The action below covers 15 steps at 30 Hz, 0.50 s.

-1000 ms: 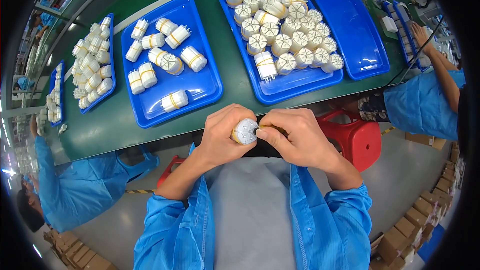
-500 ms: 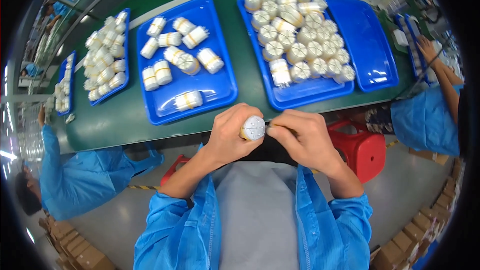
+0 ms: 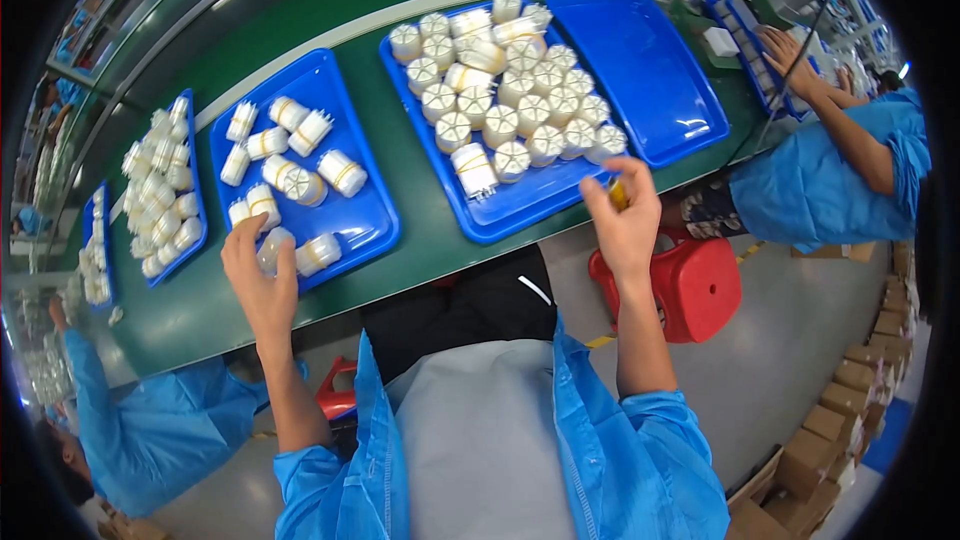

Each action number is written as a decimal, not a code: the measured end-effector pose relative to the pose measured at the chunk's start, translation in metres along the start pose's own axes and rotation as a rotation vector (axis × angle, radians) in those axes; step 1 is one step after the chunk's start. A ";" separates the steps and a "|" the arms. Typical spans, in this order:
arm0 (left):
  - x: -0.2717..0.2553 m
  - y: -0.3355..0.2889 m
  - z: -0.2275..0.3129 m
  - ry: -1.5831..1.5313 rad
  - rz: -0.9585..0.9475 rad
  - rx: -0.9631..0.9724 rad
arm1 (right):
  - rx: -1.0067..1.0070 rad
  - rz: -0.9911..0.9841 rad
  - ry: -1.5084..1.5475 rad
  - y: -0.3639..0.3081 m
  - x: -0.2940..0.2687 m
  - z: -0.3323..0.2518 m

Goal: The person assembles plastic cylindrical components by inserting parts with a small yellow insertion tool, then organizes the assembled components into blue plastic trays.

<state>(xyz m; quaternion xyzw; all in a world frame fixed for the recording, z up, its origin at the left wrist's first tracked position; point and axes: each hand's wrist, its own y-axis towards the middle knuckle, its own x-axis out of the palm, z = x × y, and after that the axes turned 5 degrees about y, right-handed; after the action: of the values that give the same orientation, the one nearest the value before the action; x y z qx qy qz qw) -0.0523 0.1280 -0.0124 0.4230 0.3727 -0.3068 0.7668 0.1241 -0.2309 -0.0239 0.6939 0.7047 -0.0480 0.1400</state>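
Note:
My left hand (image 3: 258, 275) reaches over the near left edge of a blue tray (image 3: 372, 218). Its thumb and fingers curve around a blurred white cylinder (image 3: 272, 246); whether that cylinder rests on the tray I cannot tell. Around it lie several white cylinders with yellow bands, one of them a banded cylinder (image 3: 318, 254) just right of my thumb. By the near right corner of a fuller tray (image 3: 490, 227), my right hand (image 3: 627, 225) is raised with a small yellow object (image 3: 618, 192) in its curled fingers. That object's kind is mostly hidden.
Beside the fuller tray lies a bare blue tray (image 3: 655, 80). Two more trays of white pieces stand at the left, one a blue tray (image 3: 199, 210). A red stool (image 3: 690, 285) is below the green table's (image 3: 440, 285) edge. People in blue work on both sides.
My hands have parted: the left carried its white cylinder left to the tray, the right moved up and right with the small object. The view has shifted to the right.

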 end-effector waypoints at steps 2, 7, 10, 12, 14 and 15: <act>-0.002 0.004 0.014 -0.080 0.056 -0.008 | -0.013 0.120 -0.134 0.023 -0.010 0.003; -0.001 0.003 0.058 -0.242 0.049 0.077 | -0.052 0.043 -0.373 0.055 -0.028 0.030; -0.004 -0.008 0.077 -0.419 0.026 0.108 | -0.003 0.072 0.147 0.039 -0.037 0.018; 0.001 -0.012 0.092 -0.593 0.028 0.143 | 0.117 0.005 0.641 0.020 -0.041 0.006; 0.011 -0.010 0.107 -0.642 -0.030 0.199 | 0.118 -0.147 0.766 0.002 -0.036 0.000; 0.015 -0.007 0.116 -0.691 -0.084 0.259 | 0.122 -0.222 0.797 -0.004 -0.033 -0.008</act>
<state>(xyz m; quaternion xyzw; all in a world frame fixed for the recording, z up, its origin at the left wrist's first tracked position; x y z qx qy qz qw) -0.0135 0.0211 0.0142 0.3725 0.0672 -0.5075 0.7741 0.1186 -0.2608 -0.0086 0.5851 0.7700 0.1678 -0.1912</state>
